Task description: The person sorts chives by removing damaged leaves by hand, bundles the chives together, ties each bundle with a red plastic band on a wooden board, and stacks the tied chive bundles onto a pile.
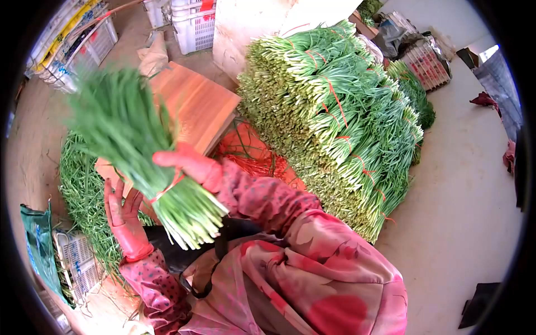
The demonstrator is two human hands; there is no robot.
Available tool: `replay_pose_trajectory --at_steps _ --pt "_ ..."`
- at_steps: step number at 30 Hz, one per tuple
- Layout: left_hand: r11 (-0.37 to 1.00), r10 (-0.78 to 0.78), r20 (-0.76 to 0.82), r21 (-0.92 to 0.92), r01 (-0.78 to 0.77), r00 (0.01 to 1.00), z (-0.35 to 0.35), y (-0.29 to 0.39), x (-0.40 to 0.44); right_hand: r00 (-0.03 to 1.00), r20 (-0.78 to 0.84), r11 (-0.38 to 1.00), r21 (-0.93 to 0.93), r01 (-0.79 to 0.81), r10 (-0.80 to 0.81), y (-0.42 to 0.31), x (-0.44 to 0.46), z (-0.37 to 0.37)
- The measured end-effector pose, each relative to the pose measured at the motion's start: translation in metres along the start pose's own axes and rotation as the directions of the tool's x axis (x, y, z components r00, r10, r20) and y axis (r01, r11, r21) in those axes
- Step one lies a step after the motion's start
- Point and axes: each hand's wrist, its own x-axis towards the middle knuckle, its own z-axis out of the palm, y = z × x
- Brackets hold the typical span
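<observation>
My right hand (192, 165), in a pinkish-red glove, grips a bundle of garlic chives (120, 120) near a red tie around its lower part. The pale cut ends point down toward my lap, and the green leaves, blurred by motion, reach up and left. Beside the bundle, my left hand (127, 220), gloved the same way, has its fingers apart and holds nothing that I can see. Behind the bundle is a wood-grain board (195, 103), partly covered by it.
A tall stack of tied chive bundles (335, 111) rises to the right. Red ties (251, 162) lie on the floor before it. Loose greens (84, 190) are heaped at left, near a white crate (81, 259). More crates (192, 28) stand at the back.
</observation>
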Motion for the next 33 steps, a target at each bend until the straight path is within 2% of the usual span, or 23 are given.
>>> replay_pose_trajectory --at_steps 1,2,3,5,6,7,8,9,10,12,13,15,17,19,22,23,25,26,28,30,31,32,33 --pt "0.993 -0.095 0.045 -0.072 0.098 0.994 -0.008 -0.011 0.006 0.998 -0.027 0.978 0.203 -0.048 0.055 -0.019 -0.015 0.004" --pt "0.984 -0.170 0.057 -0.040 0.172 0.984 -0.023 -0.027 0.014 0.999 -0.027 0.984 0.179 0.027 -0.022 -0.042 -0.030 0.008" --pt "0.982 -0.180 0.055 -0.045 0.183 0.982 -0.033 -0.044 0.021 0.995 -0.028 0.983 0.153 0.100 -0.097 -0.067 -0.044 0.010" --pt "0.943 -0.299 -0.066 0.133 0.305 0.952 -0.052 -0.073 0.027 0.972 -0.139 0.947 0.236 0.217 -0.188 -0.111 -0.077 0.011" --pt "0.930 -0.331 -0.088 0.140 0.341 0.940 -0.058 -0.082 0.028 0.937 -0.101 0.935 0.091 0.343 -0.334 -0.134 -0.091 -0.014" --pt "0.924 -0.348 -0.105 0.126 0.360 0.932 -0.068 -0.094 0.028 0.945 0.107 0.896 0.364 0.253 -0.310 -0.161 -0.104 -0.022" --pt "0.904 -0.414 -0.091 0.076 0.421 0.906 -0.078 -0.105 0.031 0.919 -0.143 0.927 -0.143 0.347 -0.366 -0.197 -0.135 -0.030" --pt "0.876 -0.478 -0.072 0.024 0.481 0.875 -0.087 -0.117 0.034 0.820 -0.265 0.862 -0.124 0.492 -0.506 -0.223 -0.150 -0.033" --pt "0.871 -0.488 -0.044 0.033 0.490 0.872 -0.097 -0.129 0.034 0.833 -0.129 0.843 -0.085 0.531 -0.538 -0.240 -0.166 -0.040" --pt "0.846 -0.529 -0.035 0.051 0.530 0.848 -0.085 -0.121 0.031 0.756 -0.055 0.757 -0.090 0.647 -0.653 -0.276 -0.203 -0.072" --pt "0.825 -0.560 -0.015 0.081 0.559 0.829 -0.081 -0.116 0.027 0.676 -0.112 0.685 -0.151 0.713 -0.729 -0.289 -0.221 -0.096" --pt "0.821 -0.569 0.005 0.070 0.567 0.823 -0.091 -0.121 0.027 0.541 -0.300 0.603 -0.563 0.565 -0.786 -0.286 -0.249 -0.145" --pt "0.801 -0.596 0.055 0.103 0.589 0.801 -0.102 -0.128 0.028 0.153 -0.613 0.605 -0.650 0.461 -0.775 -0.247 -0.237 -0.179" --pt "0.813 -0.580 0.047 0.093 0.575 0.813 -0.099 -0.128 0.027 0.345 -0.720 0.793 -0.491 0.361 -0.602 -0.231 -0.305 -0.385" --pt "0.818 -0.568 -0.014 0.100 0.566 0.823 -0.095 -0.117 0.018 0.179 -0.784 0.783 -0.515 0.347 -0.595 -0.213 -0.256 -0.311" --pt "0.812 -0.573 -0.031 0.110 0.573 0.819 -0.093 -0.116 0.019 0.270 -0.805 0.814 -0.389 0.431 -0.528 -0.224 -0.262 -0.324" --pt "0.801 -0.589 -0.061 0.092 0.592 0.806 -0.091 -0.116 0.018 0.130 -0.862 0.856 -0.448 0.258 -0.490 -0.234 -0.245 -0.295" --pt "0.806 -0.584 -0.036 0.096 0.585 0.811 -0.088 -0.113 0.017 0.093 -0.877 0.876 -0.452 0.167 -0.471 -0.238 -0.241 -0.291" --pt "0.803 -0.585 -0.028 0.121 0.583 0.811 -0.080 -0.109 0.017 0.068 -0.887 0.887 -0.459 -0.047 -0.456 -0.252 -0.240 -0.292" --pt "0.794 -0.596 -0.014 0.138 0.592 0.803 -0.079 -0.114 0.022 0.069 -0.881 0.804 -0.456 -0.382 -0.467 -0.263 -0.251 -0.293" --pt "0.786 -0.606 0.001 0.157 0.598 0.795 -0.081 -0.116 0.022 0.072 -0.874 0.675 -0.421 -0.606 -0.480 -0.270 -0.260 -0.291" --pt "0.796 -0.593 -0.009 0.141 0.588 0.805 -0.078 -0.112 0.021 0.080 -0.864 0.446 -0.334 -0.831 -0.498 -0.278 -0.269 -0.290" --pt "0.787 -0.603 -0.027 0.142 0.600 0.798 -0.076 -0.109 0.020 0.098 -0.851 0.134 -0.193 -0.972 -0.516 -0.286 -0.276 -0.287"
